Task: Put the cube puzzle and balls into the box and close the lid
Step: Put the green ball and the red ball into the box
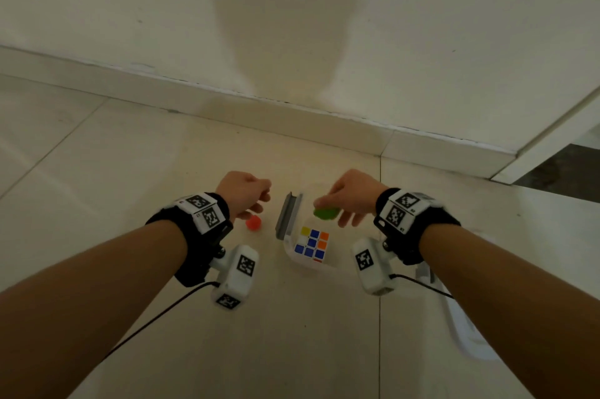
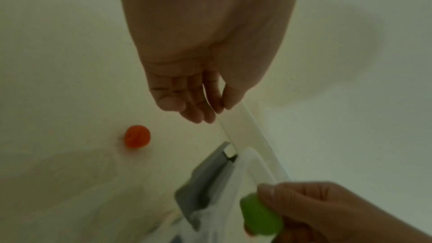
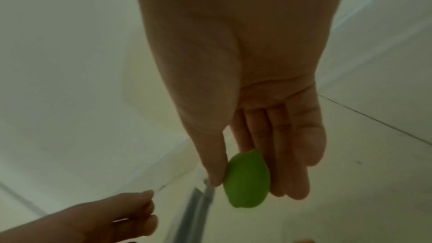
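nearest, the cube puzzle [image 1: 311, 244] already sits inside the clear box [image 1: 290, 252] on the floor, its coloured top face showing. it looks like hard, rigid plastic, so it should stay put and needs no more handling. the grey lid [image 1: 286, 216] stands up along the box's left edge, hinged open; it seems thin and light, best tipped over by its free top edge with a light push, not a squeeze.

just beyond, the right hand [image 1: 352, 195] pinches the green ball [image 1: 325, 213] between thumb and fingers [image 3: 275, 154], above the far end of the box. the ball looks squashed out of round in that pinch, so i judge it soft, light and easily dropped in from low.

left of the lid, the red ball [image 1: 253, 222] lies on the floor, apart from the box. the left hand [image 1: 244, 192] hovers over it, fingers loosely curled and holding nothing. it likely handles the same: a gentle pinch across its middle.
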